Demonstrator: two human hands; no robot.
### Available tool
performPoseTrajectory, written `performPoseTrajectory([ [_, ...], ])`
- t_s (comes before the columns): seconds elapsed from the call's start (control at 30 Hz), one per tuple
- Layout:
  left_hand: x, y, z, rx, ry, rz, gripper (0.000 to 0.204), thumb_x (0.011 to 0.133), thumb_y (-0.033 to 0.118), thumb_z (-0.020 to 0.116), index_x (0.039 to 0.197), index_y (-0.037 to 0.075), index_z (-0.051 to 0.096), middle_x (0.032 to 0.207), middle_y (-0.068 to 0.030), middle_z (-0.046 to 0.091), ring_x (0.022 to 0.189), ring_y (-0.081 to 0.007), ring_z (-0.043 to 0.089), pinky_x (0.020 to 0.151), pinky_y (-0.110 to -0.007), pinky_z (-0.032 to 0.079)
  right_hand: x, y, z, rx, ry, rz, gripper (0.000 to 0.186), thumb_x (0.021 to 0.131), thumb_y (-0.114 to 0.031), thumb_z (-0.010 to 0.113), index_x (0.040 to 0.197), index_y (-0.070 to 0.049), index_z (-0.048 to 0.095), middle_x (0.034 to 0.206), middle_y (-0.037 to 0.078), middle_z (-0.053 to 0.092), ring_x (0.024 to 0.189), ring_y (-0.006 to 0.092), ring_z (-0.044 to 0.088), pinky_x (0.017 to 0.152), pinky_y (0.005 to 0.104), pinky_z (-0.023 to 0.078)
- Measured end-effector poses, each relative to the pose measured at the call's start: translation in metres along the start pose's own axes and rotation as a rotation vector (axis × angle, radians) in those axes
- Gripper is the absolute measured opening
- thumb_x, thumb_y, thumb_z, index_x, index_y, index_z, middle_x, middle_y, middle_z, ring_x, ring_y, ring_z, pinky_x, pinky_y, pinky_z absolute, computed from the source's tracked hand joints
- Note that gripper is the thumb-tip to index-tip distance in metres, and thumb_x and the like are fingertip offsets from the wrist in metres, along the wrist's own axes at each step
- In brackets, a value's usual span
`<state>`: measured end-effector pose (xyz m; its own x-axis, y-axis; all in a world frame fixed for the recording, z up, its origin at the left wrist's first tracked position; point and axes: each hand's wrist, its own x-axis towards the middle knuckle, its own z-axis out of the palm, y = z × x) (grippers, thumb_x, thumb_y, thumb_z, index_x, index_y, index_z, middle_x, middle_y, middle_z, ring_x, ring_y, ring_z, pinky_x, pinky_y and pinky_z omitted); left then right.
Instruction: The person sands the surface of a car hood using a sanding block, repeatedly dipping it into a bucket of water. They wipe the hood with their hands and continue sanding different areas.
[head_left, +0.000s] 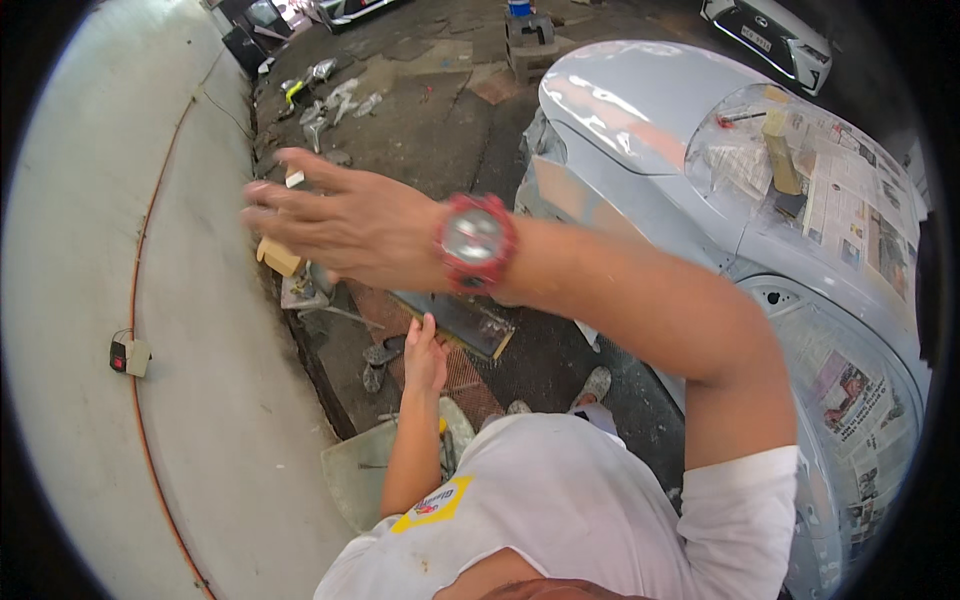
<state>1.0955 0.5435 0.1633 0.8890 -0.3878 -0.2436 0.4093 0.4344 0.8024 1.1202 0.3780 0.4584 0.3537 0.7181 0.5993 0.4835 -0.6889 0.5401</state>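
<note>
My left hand (427,358) is closed on the near edge of a long flat board (462,325). The board has a dark, smudged top and a yellowish edge, and my thumb lies on its upper face. Higher up, my right hand (335,220) reaches across to the left with its back showing. A red watch (475,240) is on that wrist. The right fingers are stretched leftward but smeared by motion. A small white piece (295,179) shows between them, and a yellow-tan block (279,257) shows just below. I cannot tell whether the hand touches either.
A pale grey car body (640,110), partly masked with newspaper (845,175), stands close on my right, with another tan block (780,160) on it. A wall (80,250) with an orange pipe runs along the left. Slippers (378,365), plastic scraps (318,115) and a stool (530,40) are on the floor.
</note>
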Motion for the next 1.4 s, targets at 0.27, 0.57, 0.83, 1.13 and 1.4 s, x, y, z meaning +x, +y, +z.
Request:
performPoseTrajectory([
  [0.27,-0.016,-0.004,-0.036,-0.116,0.094,0.049,0.029,0.107,0.027,0.064,0.132,0.015,0.056,0.119,0.0024,0.067,0.102,-0.0133,0.069,0.081,-0.033,0.06,0.044,0.095,0.02,-0.378,-0.048,-0.156,0.052,0.091,-0.037,0.067,0.138,-0.014,0.067,0.141,0.01,0.062,0.151,0.0298,0.04,0.131,0.0524,0.014],
  [0.57,-0.021,-0.012,-0.047,-0.123,0.134,0.066,0.022,0.108,0.026,0.062,0.126,0.016,0.057,0.112,0.0027,0.07,0.096,-0.0139,0.07,0.082,-0.033,0.059,0.017,0.105,0.006,-0.415,-0.621,0.152,0.052,0.093,-0.038,0.07,0.135,-0.007,0.067,0.136,0.017,0.067,0.145,0.0331,0.048,0.126,0.0646,0.019],
  [0.83,-0.009,-0.022,0.018,0.047,0.075,0.012,0.026,0.108,0.028,0.062,0.131,0.016,0.055,0.118,0.0027,0.071,0.099,-0.0098,0.069,0.078,-0.028,0.055,-0.159,-0.102,0.039,0.709,-0.4,0.711,0.057,0.091,-0.034,0.074,0.139,-0.008,0.06,0.145,0.02,0.054,0.134,0.0394,0.054,0.114,0.0597,0.037],
  [1.13,0.025,-0.049,0.078,0.281,-0.199,-0.024,0.037,0.109,0.027,0.061,0.14,0.01,0.052,0.12,-0.0025,0.071,0.104,-0.0092,0.065,0.084,-0.028,0.053,-0.244,-0.159,0.028,0.613,-0.245,1.172,0.052,0.091,-0.013,0.072,0.142,-0.008,0.06,0.145,0.02,0.052,0.12,0.0395,0.056,0.102,0.0481,0.049],
  [1.4,0.047,-0.067,0.146,0.282,-0.309,-0.143,0.035,0.111,0.027,0.057,0.14,0.01,0.049,0.118,-0.0047,0.072,0.105,-0.012,0.069,0.09,-0.032,0.055,-0.289,-0.12,0.006,0.568,-0.17,1.356,0.055,0.091,-0.01,0.073,0.144,-0.011,0.06,0.143,0.016,0.054,0.119,0.0379,0.056,0.103,0.0461,0.05],
])
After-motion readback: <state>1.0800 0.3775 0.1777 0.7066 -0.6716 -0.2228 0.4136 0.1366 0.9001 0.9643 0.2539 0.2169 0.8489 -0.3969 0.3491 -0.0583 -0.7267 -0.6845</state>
